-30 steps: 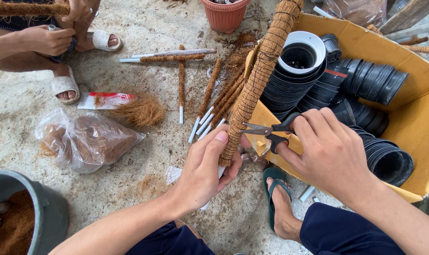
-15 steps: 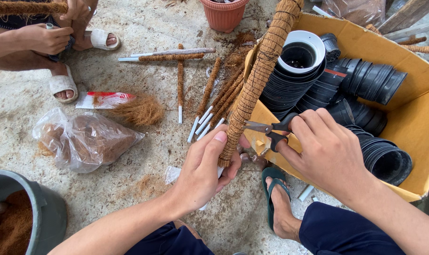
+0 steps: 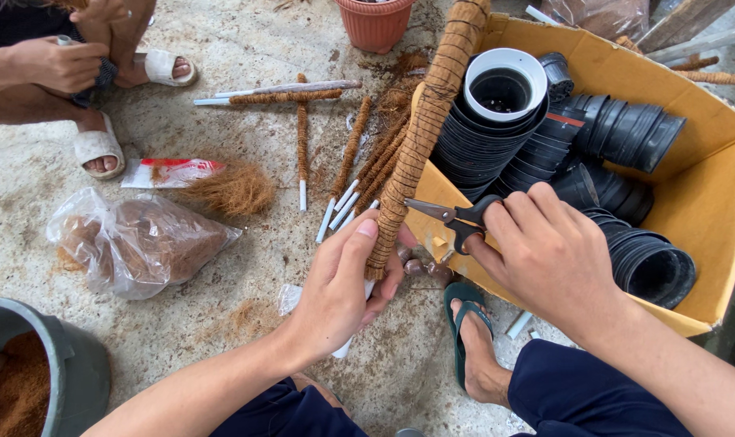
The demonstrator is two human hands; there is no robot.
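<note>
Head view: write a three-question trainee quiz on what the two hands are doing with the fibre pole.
1. True or false: the left hand grips the lower end of the coir-wrapped pole.
2. What does the right hand hold? A) scissors B) a pot C) a bag
3. Fill in: the stacked black pots lie inside a yellow cardboard ____.

Key:
1. True.
2. A; the scissors point their blades at the pole.
3. Box.
</note>
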